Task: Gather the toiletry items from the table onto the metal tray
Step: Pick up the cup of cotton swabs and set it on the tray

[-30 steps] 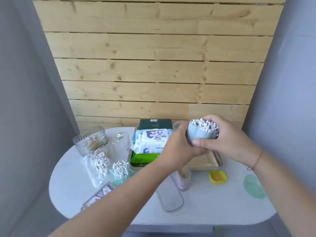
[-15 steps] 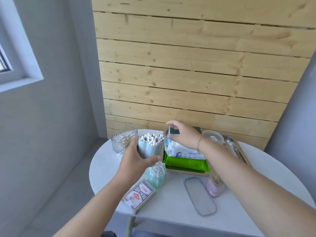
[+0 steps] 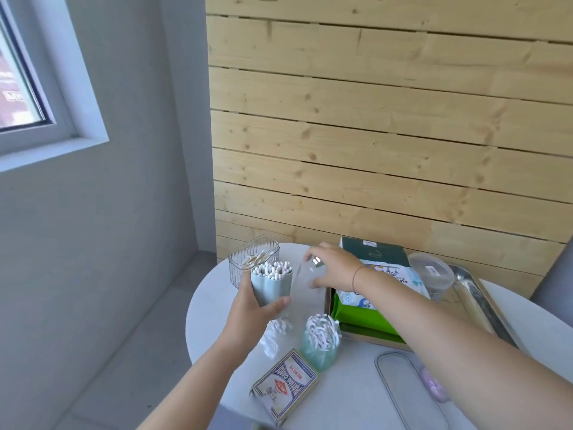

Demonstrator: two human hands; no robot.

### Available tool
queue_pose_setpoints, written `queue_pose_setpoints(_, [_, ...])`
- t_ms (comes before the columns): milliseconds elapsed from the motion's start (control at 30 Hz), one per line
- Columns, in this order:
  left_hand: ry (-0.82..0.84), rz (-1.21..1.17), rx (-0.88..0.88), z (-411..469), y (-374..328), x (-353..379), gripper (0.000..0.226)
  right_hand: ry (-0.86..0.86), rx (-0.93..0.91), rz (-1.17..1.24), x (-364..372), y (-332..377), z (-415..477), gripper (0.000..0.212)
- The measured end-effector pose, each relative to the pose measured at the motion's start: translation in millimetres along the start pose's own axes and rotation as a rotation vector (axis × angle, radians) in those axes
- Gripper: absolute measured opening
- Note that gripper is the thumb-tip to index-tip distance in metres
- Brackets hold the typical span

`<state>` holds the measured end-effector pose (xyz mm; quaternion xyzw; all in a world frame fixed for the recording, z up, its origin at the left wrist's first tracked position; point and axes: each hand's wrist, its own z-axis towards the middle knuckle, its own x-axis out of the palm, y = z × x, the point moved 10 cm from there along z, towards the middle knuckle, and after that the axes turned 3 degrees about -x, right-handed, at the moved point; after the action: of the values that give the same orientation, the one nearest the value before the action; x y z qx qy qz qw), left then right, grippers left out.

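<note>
My left hand (image 3: 248,315) grips a pale blue cup (image 3: 273,290) full of cotton swabs, held above the left side of the white round table (image 3: 217,305). My right hand (image 3: 333,270) reaches left across the table, and its fingers and thumb curl round a small clear bottle with a silver cap (image 3: 305,274). The metal tray (image 3: 474,302) lies at the right rear. On it are a wipes pack (image 3: 387,274) on top of a green pack (image 3: 362,318), a dark green box (image 3: 375,251) and a clear round tub (image 3: 431,273).
A ribbed clear box (image 3: 248,259) stands behind the cup. A teal glass of floss picks (image 3: 321,342), a bag of swabs (image 3: 276,335), a card box (image 3: 285,383), a clear lid (image 3: 406,392) and a purple cup (image 3: 434,386) lie near the front. The wooden wall is close behind.
My right hand has left the wipes pack, moved left and taken hold of the clear bottle. My left hand still holds the swab cup, now alone at the table's left.
</note>
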<state>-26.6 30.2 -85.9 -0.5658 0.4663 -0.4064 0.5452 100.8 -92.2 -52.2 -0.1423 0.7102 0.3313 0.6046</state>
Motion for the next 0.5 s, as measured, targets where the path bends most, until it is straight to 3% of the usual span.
queue_pose_setpoints(133, [-0.028,-0.016,0.019,-2.2,-5.6,-0.4,0.044,-0.282,-0.002,0.124,-70.9,13.7,-29.4,0.041])
queue_pose_setpoints(233, [0.006,-0.041,0.032,-4.2,-16.1,10.4,0.046,-0.425,0.047,0.453,-109.5,6.1,-59.9,0.041])
queue_pose_setpoints(333, [0.064,-0.045,0.051,-9.5,-28.7,29.6,0.048,-0.284,0.072,0.799,-101.9,0.6,-80.4,0.05])
queue_pose_setpoints(500, [0.13,-0.042,0.064,-20.4,-40.6,54.7,0.048,-0.16,0.047,0.872,-89.4,1.1,-101.9,0.033])
